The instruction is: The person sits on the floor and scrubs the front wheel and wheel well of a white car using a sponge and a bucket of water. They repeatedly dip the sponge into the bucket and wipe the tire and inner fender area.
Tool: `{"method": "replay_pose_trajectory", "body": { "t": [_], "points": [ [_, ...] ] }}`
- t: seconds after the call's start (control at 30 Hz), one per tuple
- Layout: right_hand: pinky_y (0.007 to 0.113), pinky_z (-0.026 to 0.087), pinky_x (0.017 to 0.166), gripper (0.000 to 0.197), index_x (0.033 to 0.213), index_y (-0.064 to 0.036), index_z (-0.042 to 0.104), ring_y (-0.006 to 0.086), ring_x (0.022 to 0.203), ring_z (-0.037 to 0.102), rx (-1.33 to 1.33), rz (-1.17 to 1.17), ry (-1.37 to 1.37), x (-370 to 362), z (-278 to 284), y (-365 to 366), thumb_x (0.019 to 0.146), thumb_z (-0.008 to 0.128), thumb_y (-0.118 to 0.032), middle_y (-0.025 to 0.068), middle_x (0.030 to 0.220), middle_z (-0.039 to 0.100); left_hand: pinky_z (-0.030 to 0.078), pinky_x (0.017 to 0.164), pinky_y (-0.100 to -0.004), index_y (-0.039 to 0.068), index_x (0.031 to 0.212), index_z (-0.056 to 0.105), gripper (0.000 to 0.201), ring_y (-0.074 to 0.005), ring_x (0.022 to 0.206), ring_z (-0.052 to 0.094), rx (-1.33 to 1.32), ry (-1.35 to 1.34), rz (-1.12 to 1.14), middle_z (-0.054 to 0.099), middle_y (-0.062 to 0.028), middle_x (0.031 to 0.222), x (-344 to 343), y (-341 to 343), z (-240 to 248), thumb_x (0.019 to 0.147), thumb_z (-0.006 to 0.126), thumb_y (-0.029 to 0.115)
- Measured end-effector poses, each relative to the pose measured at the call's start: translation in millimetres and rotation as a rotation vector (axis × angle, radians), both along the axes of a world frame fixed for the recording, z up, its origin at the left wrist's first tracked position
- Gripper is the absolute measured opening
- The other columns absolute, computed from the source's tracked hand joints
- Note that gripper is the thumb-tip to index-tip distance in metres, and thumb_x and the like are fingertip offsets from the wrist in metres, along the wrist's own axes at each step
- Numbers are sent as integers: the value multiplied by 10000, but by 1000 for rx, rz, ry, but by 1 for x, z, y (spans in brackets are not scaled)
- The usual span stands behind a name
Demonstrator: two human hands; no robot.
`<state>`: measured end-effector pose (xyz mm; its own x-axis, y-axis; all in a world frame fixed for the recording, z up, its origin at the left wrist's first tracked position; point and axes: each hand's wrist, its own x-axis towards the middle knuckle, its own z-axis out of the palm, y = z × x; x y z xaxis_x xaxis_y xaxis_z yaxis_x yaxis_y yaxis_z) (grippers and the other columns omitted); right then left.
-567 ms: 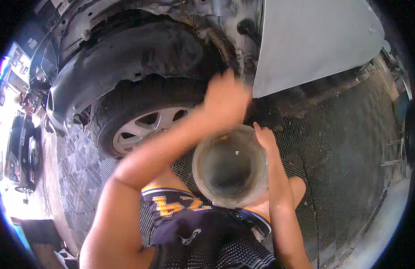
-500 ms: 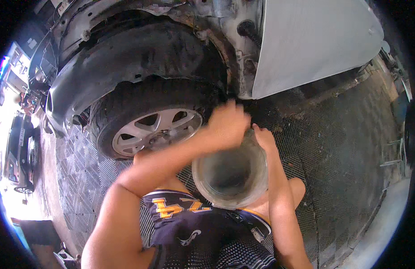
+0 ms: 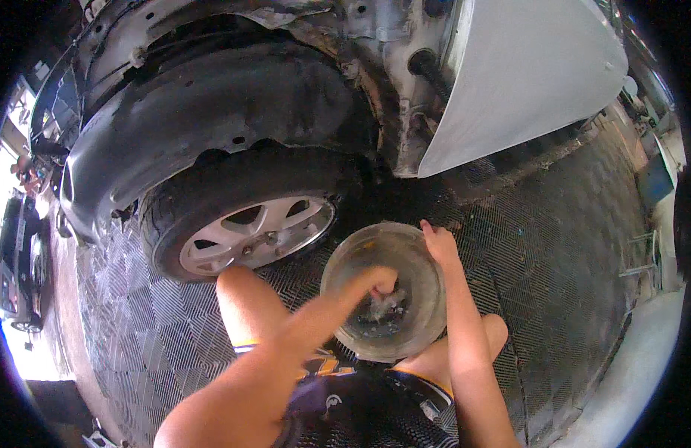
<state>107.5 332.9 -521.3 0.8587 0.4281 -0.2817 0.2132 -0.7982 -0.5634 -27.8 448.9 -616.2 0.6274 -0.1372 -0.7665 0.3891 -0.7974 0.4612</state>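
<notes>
Between my knees stands a round, translucent grey bucket [image 3: 427,328] with some water [image 3: 379,312] at its bottom. My left hand [image 3: 379,282] is down inside it with the fingers curled closed. Just below those fingers the water splashes, and whatever they may hold is hidden or too blurred to name. At the bucket's far right rim, my right hand [image 3: 439,242] grips the edge, its thumb side pointing up.
A car wheel [image 3: 263,235] with a silver rim is close ahead on the left, under a black wheel-arch liner [image 3: 211,112]. A pale grey car door panel [image 3: 524,89] hangs at the upper right. Ridged dark mats [image 3: 547,261] cover the floor. Another car [image 3: 17,261] stands far left.
My left hand has dropped from above the bucket's far rim into the bucket, and the water now splashes. My right hand stays on the rim. The view has shifted slightly.
</notes>
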Motion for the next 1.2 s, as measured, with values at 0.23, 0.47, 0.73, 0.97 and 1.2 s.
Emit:
{"method": "replay_pose_trajectory", "body": {
  "t": [0.23, 0.47, 0.73, 0.97, 1.2],
  "points": [
    [516, 479, 1016, 695, 1108, 17, 752, 492, 1119, 643, -49, -26, -34, 13, -14, -11, 1001, 428, -588, 324, 1104, 702, 541, 725, -565, -11, 939, 608, 198, -495, 830, 671, 391, -1614, 337, 686, -277, 870, 64, 107, 376, 909, 656, 178],
    [515, 470, 1023, 702, 1076, 22, 751, 483, 1114, 644, -10, 6, -45, 9, -10, 2, 1003, 419, -593, 306, 1098, 706, 447, 871, -511, 40, 855, 750, 184, -324, 983, 620, 1029, -2106, 35, 688, -103, 938, 171, 142, 397, 845, 600, 147],
    [487, 505, 925, 708, 972, 20, 754, 457, 1009, 686, 34, -7, -77, 10, -14, -12, 979, 472, -630, 251, 952, 739, 560, 773, -432, 56, 989, 656, 204, -350, 1052, 589, 898, -2015, 250, 671, -125, 998, 112, 99, 363, 787, 658, 90],
    [397, 559, 849, 265, 1142, -13, 692, 340, 976, 705, 588, -34, -433, -19, 16, -1, 998, 634, -228, 203, 1062, 721, 552, 789, -599, 10, 1239, 507, 360, -490, 874, 694, 208, -1036, 591, 688, -313, 935, -25, 45, 141, 942, 623, 177],
    [412, 568, 782, 254, 1076, 4, 662, 328, 932, 700, 302, 273, -483, -60, 109, 45, 998, 645, -237, 191, 1030, 711, 536, 904, -554, -26, 1293, 502, 382, -481, 1084, 644, -21, -785, 702, 635, -329, 1161, -82, 15, 62, 976, 570, 175]
  ]
}}
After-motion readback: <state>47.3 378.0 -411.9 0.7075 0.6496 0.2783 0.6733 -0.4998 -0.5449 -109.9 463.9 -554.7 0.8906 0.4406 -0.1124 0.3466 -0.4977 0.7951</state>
